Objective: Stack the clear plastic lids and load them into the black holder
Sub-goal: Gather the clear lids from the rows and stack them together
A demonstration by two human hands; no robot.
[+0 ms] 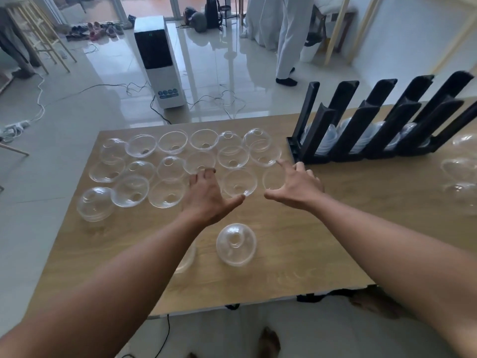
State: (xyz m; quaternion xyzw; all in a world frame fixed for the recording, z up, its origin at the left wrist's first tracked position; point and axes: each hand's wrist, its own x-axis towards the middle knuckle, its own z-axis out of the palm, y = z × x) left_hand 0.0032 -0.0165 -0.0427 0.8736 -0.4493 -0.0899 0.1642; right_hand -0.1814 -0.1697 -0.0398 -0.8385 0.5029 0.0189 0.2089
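Several clear dome lids lie in rows on the left half of the wooden table, most turned rim up. My left hand hovers with fingers spread beside one lid in the near row. My right hand reaches over another lid, fingers apart; I cannot tell if it touches. A small stack of lids stands dome up between my forearms. The black holder stands at the back right, with stacked lids in its slots.
More clear lids sit at the table's right edge. A lid stack stands at the near left corner of the rows. Beyond the table are a white air cooler, floor cables and a standing person.
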